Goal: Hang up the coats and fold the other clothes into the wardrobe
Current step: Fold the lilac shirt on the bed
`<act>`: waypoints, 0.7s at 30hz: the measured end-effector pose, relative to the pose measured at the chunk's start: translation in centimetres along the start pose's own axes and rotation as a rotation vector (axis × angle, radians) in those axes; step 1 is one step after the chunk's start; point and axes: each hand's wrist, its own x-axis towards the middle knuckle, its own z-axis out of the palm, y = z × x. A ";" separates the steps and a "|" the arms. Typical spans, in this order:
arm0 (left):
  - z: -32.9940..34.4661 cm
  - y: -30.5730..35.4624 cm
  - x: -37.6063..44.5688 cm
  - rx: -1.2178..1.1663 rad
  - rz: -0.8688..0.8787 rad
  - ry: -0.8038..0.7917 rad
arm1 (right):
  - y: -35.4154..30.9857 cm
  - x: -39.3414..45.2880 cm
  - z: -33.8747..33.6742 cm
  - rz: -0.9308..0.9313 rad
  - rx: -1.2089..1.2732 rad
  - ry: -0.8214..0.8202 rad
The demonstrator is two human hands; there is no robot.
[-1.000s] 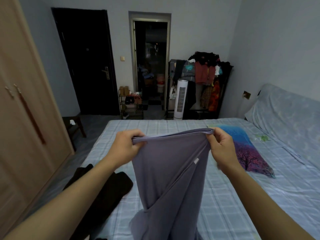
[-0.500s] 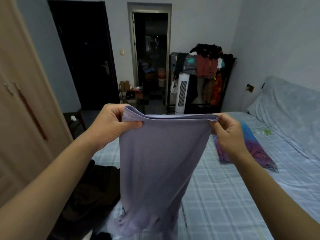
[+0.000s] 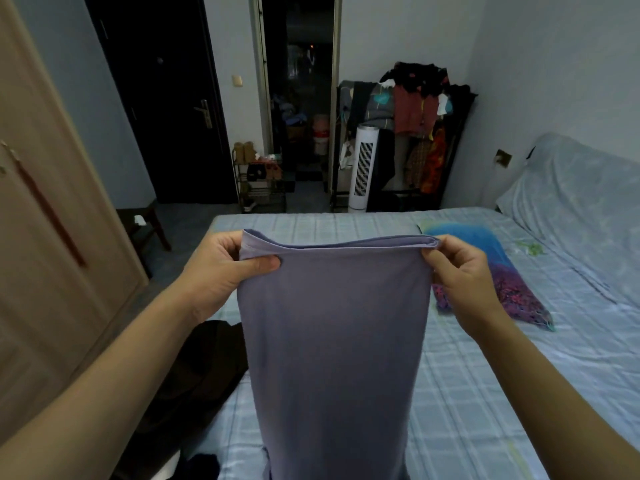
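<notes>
Checked bed (image 3: pixel 485 393) sheets spread wide below a lavender garment (image 3: pixel 332 341) held up over them. Left hand (image 3: pixel 221 271) pinches one top corner, thumb in front; right hand (image 3: pixel 460 275) pinches the other, the hem taut between. It hangs thin, limp and light, likely stretchy, so the corners look the best hold. Open sheet lies ahead for laying it flat; a dark garment (image 3: pixel 204 368) crowds the left edge, a colourful cloth (image 3: pixel 491 282) the right.

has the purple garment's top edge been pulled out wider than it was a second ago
Yes. The left hand and right hand hold the purple garment stretched wider and flatter, covering more of the bed across.
</notes>
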 end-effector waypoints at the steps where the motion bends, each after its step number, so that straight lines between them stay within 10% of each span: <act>1: 0.1 -0.6 0.6 -0.007 -0.018 0.008 | 0.5 0.4 0.0 0.018 0.005 0.009; 11: 1.3 -6.5 12.9 0.240 -0.148 0.297 | 9.1 10.9 1.1 0.290 -0.099 0.096; 21: 0.6 2.2 16.4 0.206 0.213 0.396 | 1.0 17.8 -0.1 -0.053 0.049 0.061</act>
